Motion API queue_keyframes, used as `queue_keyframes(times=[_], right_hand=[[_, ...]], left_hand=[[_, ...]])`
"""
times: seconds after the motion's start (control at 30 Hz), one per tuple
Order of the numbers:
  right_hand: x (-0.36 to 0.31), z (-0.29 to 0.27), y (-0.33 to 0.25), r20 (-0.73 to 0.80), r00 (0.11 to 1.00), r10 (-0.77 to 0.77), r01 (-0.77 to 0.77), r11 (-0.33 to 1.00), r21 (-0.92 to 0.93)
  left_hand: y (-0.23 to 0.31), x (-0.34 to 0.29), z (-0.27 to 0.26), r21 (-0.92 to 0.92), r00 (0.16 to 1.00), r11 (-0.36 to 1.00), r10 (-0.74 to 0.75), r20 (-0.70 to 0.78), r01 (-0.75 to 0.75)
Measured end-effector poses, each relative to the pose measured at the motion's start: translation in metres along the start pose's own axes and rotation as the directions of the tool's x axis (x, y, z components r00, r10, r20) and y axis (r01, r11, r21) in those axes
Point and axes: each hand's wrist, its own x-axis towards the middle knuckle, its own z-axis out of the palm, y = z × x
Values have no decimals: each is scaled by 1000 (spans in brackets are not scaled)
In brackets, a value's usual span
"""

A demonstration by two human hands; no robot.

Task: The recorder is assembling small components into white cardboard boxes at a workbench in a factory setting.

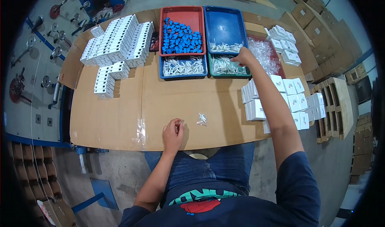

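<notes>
My left hand (173,134) rests on the cardboard tabletop near its front edge, fingers curled in; what they hold, if anything, is hidden. A small clear bag of white screw-like pieces (201,119) lies flat to its right. Far to the right, my right hand (244,58) reaches over the green tray (229,75), its fingers drawn together above the small whitish pieces inside. Anything between those fingertips is too small to make out. Behind the green tray, a blue tray (225,24) holds similar white pieces along its near end.
A red tray (182,14) of blue plastic parts stands behind a blue tray (183,76) of white plugs. Stacked white boxes (116,40) fill the back left; more white boxes (290,96) stand at right, near clear plastic bags (262,54). Wooden pallets (335,108) stand beyond the table.
</notes>
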Motion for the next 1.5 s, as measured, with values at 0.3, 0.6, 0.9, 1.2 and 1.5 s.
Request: queue_keyframes(times=[0.3, 0.6, 0.9, 1.2, 1.5], right_hand=[[24, -17, 20, 129, 991, -36, 42, 998, -41], [77, -91, 150, -382, 920, 89, -184, 958, -221], [-114, 2, -21, -209, 842, -497, 533, 825, 187], [-237, 145, -2, 158, 612, -775, 777, 626, 58], [-249, 174, -9, -8, 684, -729, 729, 684, 33]], left_hand=[[-1, -2, -2, -5, 999, 1000, 30, -21, -30], [3, 2, -2, 25, 1000, 999, 30, 8, -30], [-3, -1, -4, 30, 1000, 999, 19, -23, -19], [5, 4, 1, 46, 999, 998, 44, 12, -44], [2, 0, 1, 49, 1000, 998, 31, 0, -31]])
